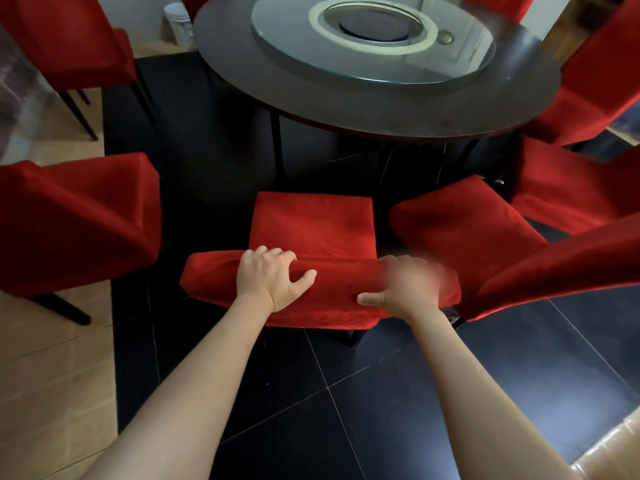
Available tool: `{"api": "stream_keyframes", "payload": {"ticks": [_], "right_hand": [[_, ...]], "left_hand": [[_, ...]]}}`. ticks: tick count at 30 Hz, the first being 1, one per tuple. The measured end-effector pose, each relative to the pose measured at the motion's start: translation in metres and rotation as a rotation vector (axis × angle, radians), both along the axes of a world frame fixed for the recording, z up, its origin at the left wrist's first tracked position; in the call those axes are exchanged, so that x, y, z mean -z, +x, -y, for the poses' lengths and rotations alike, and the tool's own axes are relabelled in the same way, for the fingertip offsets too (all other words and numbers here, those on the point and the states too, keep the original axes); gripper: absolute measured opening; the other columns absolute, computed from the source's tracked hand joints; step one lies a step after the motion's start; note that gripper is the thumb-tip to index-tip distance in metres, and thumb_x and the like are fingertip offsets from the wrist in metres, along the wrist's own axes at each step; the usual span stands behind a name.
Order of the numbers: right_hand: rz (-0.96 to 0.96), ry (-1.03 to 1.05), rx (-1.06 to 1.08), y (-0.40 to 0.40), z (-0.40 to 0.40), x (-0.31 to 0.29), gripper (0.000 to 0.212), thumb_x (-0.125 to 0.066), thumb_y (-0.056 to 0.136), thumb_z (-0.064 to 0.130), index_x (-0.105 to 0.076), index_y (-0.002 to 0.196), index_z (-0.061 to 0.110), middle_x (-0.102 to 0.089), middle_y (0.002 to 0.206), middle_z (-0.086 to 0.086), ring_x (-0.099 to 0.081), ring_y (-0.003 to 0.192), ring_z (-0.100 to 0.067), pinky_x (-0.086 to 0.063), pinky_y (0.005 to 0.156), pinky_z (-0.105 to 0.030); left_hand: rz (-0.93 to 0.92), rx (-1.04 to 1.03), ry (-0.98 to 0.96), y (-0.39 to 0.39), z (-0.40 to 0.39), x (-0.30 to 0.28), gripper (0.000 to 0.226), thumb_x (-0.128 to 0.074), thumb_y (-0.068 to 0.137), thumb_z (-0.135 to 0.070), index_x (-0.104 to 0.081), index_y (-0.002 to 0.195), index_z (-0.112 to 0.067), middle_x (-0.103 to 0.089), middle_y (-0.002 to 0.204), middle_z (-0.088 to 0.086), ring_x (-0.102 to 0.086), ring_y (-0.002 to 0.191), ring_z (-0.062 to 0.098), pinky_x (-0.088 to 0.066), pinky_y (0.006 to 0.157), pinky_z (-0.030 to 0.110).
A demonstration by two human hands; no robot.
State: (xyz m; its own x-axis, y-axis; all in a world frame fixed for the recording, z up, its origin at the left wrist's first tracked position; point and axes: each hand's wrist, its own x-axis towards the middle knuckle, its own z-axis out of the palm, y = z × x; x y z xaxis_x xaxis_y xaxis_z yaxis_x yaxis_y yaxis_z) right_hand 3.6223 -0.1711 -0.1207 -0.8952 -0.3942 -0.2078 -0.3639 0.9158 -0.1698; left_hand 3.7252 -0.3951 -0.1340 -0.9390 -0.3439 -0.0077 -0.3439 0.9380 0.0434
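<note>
A chair with a red fabric cover (pixel 311 226) stands in front of me, its seat pointing toward a round dark table (pixel 381 105). Both my hands are on the top of its backrest (pixel 339 278). My left hand (pixel 273 277) grips the top edge left of centre, fingers curled over the far side and thumb on the near side. My right hand (pixel 405 285) grips the top edge further right, thumb pointing left along the near face; part of it is blurred.
More red-covered chairs ring the table: one at the left (pixel 79 216), one at the back left (pixel 69 43), two close on the right (pixel 467 233) (pixel 571 192), one at the far right (pixel 602 74). A glass turntable (pixel 374 39) lies on the table. A white bucket (pixel 178 22) stands behind.
</note>
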Motion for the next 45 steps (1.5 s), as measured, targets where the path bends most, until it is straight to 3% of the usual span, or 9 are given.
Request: {"api": "stream_keyframes", "payload": {"ticks": [9,16,21,26,37,45], "right_hand": [[-0.012,0.018,-0.023,-0.001,-0.001,0.001,0.098,-0.061,0.056,0.085,-0.044,0.137,0.033,-0.046,0.141,-0.001,-0.03,0.137,-0.027,-0.007,0.114,-0.059],[0.006,0.056,-0.062,0.001,0.0,-0.003,0.1,-0.056,0.061,0.086,-0.039,0.141,0.028,-0.044,0.144,-0.003,-0.029,0.138,-0.029,-0.008,0.113,-0.061],[0.068,0.116,-0.136,0.0,-0.001,-0.013,0.1,-0.052,0.068,0.084,-0.032,0.144,0.024,-0.041,0.145,-0.006,-0.029,0.139,-0.032,-0.01,0.111,-0.065],[0.098,0.026,-0.268,0.005,0.016,-0.025,0.095,-0.057,0.074,0.076,-0.029,0.147,0.021,-0.049,0.139,-0.004,-0.039,0.133,-0.025,-0.017,0.115,-0.056],[0.052,0.0,-0.569,0.032,0.145,-0.079,0.084,-0.051,0.084,0.07,-0.027,0.147,0.019,-0.054,0.131,-0.008,-0.051,0.122,-0.029,-0.034,0.106,-0.049],[0.015,-0.037,-0.751,0.097,0.283,-0.107,0.079,-0.054,0.085,0.066,-0.03,0.146,0.021,-0.055,0.13,-0.005,-0.054,0.118,-0.028,-0.037,0.102,-0.045]], "left_hand": [[0.018,-0.006,-0.001,0.001,-0.002,-0.004,0.088,-0.005,0.075,-0.076,-0.065,0.116,-0.026,-0.068,0.106,-0.006,-0.059,0.098,0.019,-0.04,0.087,0.036],[0.051,-0.005,0.049,0.001,-0.001,-0.005,0.073,-0.024,0.084,-0.074,-0.06,0.124,-0.025,-0.067,0.115,-0.004,-0.059,0.108,0.02,-0.039,0.098,0.038],[0.013,-0.036,0.073,0.014,0.0,-0.017,0.075,-0.036,0.081,-0.076,-0.054,0.131,-0.023,-0.06,0.129,0.0,-0.051,0.121,0.022,-0.033,0.105,0.041],[-0.023,-0.134,0.017,0.037,0.027,-0.047,0.073,-0.044,0.08,-0.075,-0.055,0.131,-0.023,-0.053,0.137,0.002,-0.046,0.127,0.023,-0.031,0.107,0.042],[-0.11,-0.431,-0.054,0.123,0.124,-0.102,0.072,-0.046,0.078,-0.074,-0.058,0.127,-0.021,-0.062,0.126,0.003,-0.055,0.117,0.026,-0.036,0.098,0.043],[-0.139,-0.619,-0.093,0.222,0.224,-0.129,0.071,-0.044,0.081,-0.073,-0.055,0.13,-0.023,-0.063,0.123,0.002,-0.055,0.115,0.024,-0.034,0.099,0.043]]}}
